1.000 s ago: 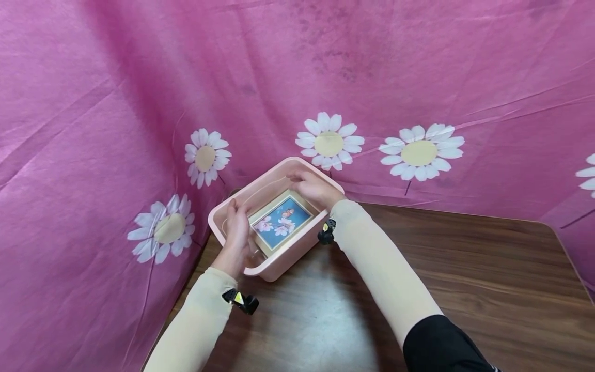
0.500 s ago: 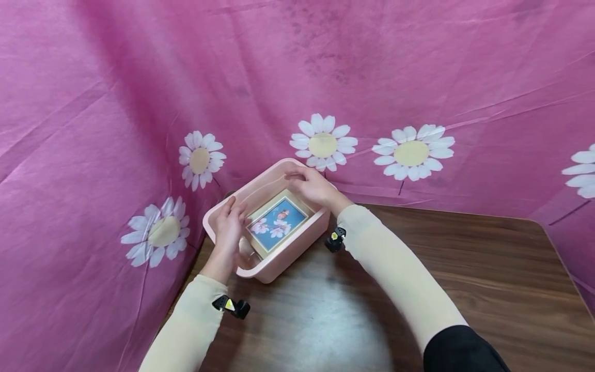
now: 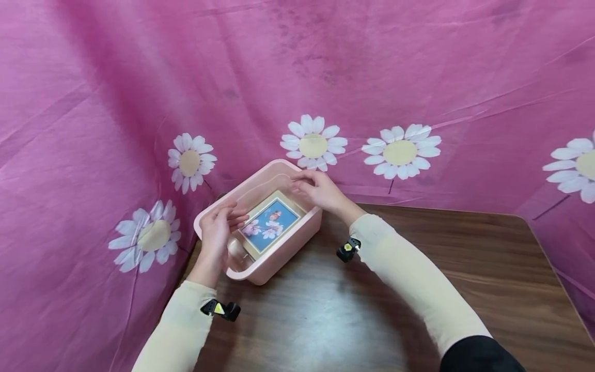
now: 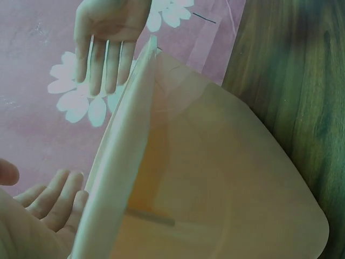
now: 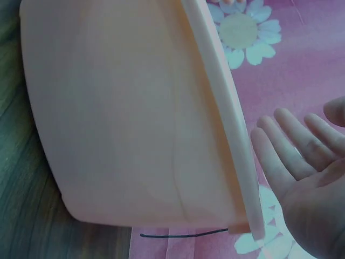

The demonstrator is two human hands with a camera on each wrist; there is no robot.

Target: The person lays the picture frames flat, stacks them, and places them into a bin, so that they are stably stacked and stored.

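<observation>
A pink plastic bin stands on the table in the head view. In it lies a picture frame with white and pink flowers on blue. A pale rounded object, of unclear kind, sits in the bin's near left corner, partly hidden. My left hand is over the bin's left rim, its fingers loosely extended inward. Over the right rim is my right hand, fingers relaxed and pointing left. Both wrist views show the bin's outer wall and straightish fingers; neither hand holds anything.
Dark wood-grain tabletop extends right and in front of the bin. A magenta cloth printed with white daisies hangs behind and to the left, close to the bin. Small black cameras are strapped to both sleeves.
My right hand has moved right, out toward the bin's rim. The left hand has drawn slightly left, uncovering more of the pale object. The whole view has shifted; the frame stays in the bin.
</observation>
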